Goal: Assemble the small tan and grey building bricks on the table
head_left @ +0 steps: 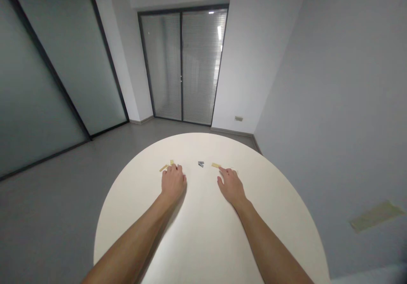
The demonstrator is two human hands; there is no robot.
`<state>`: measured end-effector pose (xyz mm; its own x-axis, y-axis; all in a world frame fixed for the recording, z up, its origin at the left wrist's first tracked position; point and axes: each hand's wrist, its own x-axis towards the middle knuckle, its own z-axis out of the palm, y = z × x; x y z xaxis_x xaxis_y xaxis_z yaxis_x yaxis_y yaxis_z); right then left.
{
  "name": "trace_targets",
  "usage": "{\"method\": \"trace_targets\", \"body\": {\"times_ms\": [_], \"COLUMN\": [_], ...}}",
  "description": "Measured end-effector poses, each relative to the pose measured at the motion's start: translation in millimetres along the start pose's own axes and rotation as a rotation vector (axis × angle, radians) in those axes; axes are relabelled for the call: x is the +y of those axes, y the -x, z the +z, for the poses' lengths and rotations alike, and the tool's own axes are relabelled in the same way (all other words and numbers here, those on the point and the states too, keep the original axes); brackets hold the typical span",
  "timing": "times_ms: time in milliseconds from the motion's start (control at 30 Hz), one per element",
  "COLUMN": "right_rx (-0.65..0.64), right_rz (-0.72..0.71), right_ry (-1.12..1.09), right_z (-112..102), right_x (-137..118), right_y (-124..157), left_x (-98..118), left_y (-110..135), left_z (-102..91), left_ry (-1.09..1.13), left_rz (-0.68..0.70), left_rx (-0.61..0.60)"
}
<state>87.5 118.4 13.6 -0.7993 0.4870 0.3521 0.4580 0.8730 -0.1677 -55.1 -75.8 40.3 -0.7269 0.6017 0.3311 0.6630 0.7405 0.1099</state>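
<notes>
Both my hands rest on a round white table (203, 233). My left hand (173, 181) lies knuckles up with its fingers curled at the tips, touching small tan pieces (165, 166) just beyond them. My right hand (231, 185) lies flatter, fingers stretched forward, its fingertips beside another tan piece (216, 165). Between the two hands, a little farther away, sits a small grey piece (201, 164). Whether the left fingers pinch any piece is hidden.
A grey floor surrounds the table. A grey wall (333, 106) stands close on the right. Glass doors with blinds (182, 63) are at the back, frosted glass panels (47, 84) on the left.
</notes>
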Motion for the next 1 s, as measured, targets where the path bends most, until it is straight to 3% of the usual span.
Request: {"method": "trace_targets", "body": {"times_ms": [167,567,867,1000], "right_rx": [-0.010,-0.015,-0.010,-0.016], "right_rz": [-0.012,-0.010,-0.041,-0.058], "right_ry": [-0.027,-0.030,-0.056,-0.047], "right_z": [0,-1,-4,-6], "right_x": [0,-3,-7,-10], "right_y": [5,7,7,8], "left_x": [-16,-24,-12,-8], "left_y": [-4,-11,-5,-3], "left_z": [3.2,2.3,-5.1,-9.2], "left_ry": [-0.081,-0.102,-0.092,-0.054], "left_rz": [-0.083,-0.028,0.053,0.028], "left_rx": [-0.045,-0.095,-0.038,-0.061]}}
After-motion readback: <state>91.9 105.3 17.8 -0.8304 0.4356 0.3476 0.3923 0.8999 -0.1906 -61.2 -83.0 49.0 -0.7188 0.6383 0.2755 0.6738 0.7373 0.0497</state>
